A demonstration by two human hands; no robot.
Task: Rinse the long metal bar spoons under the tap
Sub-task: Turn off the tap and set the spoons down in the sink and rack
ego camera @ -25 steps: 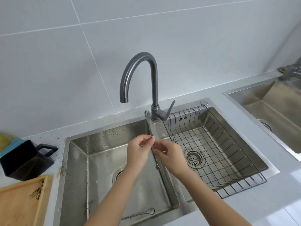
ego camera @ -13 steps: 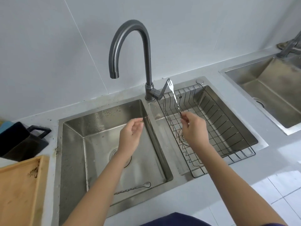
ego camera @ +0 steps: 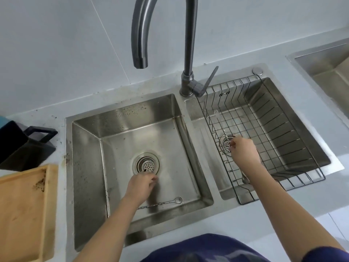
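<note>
The left hand [ego camera: 140,184] reaches down and forward, wrist straight, fingers loosely curled and holding nothing. The right hand [ego camera: 242,151] stretches farther forward, back of the hand up, thumb and forefinger pinching a thin metal piece ahead of the knuckles.

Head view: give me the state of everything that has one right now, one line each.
Tap: no water running from the spout.
Spoon: lying flat on the floor of the left basin.
Left hand: low in the left basin above the spoon, fingers curled, gripping nothing visible.
Right hand: pinching a thin metal utensil over the wire rack.
Wire rack: seated in the right basin.
Left drain strainer: in place.
</note>
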